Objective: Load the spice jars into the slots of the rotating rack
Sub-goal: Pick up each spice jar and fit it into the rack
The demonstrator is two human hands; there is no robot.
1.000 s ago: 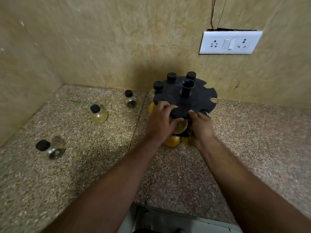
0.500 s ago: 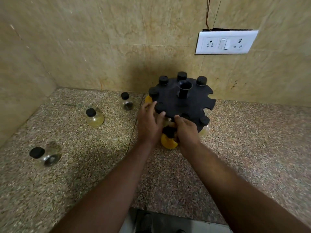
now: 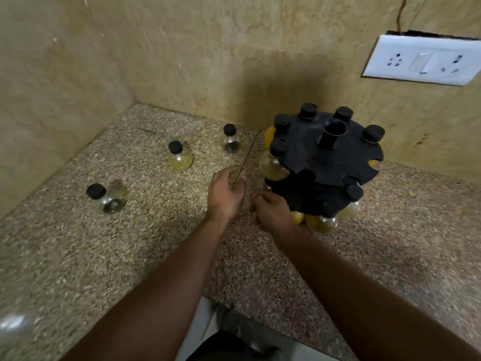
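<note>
The black rotating rack [image 3: 325, 157] stands on the counter near the back wall, with several black-capped jars hanging in its slots on two tiers. Three loose jars stand to its left: a yellowish one [image 3: 179, 156], a small dark-filled one [image 3: 230, 139] and a clear one [image 3: 108, 198]. My left hand [image 3: 226, 194] hovers just left of the rack with fingers apart and nothing in it. My right hand [image 3: 273, 209] is beside the rack's lower tier, fingers loosely curled, holding nothing that I can see.
The speckled granite counter [image 3: 130, 256] meets tiled walls at the back and left, forming a corner. A white switch and socket plate [image 3: 421, 61] is on the back wall at right. The counter's front edge runs below my forearms. A blurred clear object [image 3: 13, 327] sits at the bottom left.
Both hands have come off the rack's front and drawn back to the left. A jar they were seating now hangs in the rack. The view has shifted left.
</note>
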